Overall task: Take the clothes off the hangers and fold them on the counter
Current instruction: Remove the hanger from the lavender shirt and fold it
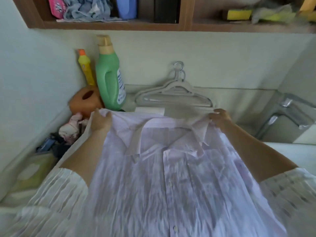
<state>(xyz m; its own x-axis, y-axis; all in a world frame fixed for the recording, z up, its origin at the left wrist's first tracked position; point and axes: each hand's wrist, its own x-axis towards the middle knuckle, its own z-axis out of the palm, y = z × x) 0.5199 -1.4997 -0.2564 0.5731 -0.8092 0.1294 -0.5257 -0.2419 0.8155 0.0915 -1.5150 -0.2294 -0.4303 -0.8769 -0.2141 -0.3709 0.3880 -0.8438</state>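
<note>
A pale lilac button-up shirt [171,177] hangs spread out in front of me, collar at the top, button placket facing me. My left hand [100,121] grips its left shoulder and my right hand [220,118] grips its right shoulder, both held above the counter [290,151]. Behind the shirt, two or more bare grey hangers [172,94] lie stacked against the back wall. The shirt's lower part runs out of view at the bottom.
A green detergent bottle [109,77], a yellow bottle [86,67] and an orange container [85,101] stand at the back left. Crumpled cloth [71,127] lies in the gap on the left. A chrome tap [282,113] is at the right. A wooden shelf [153,24] hangs overhead.
</note>
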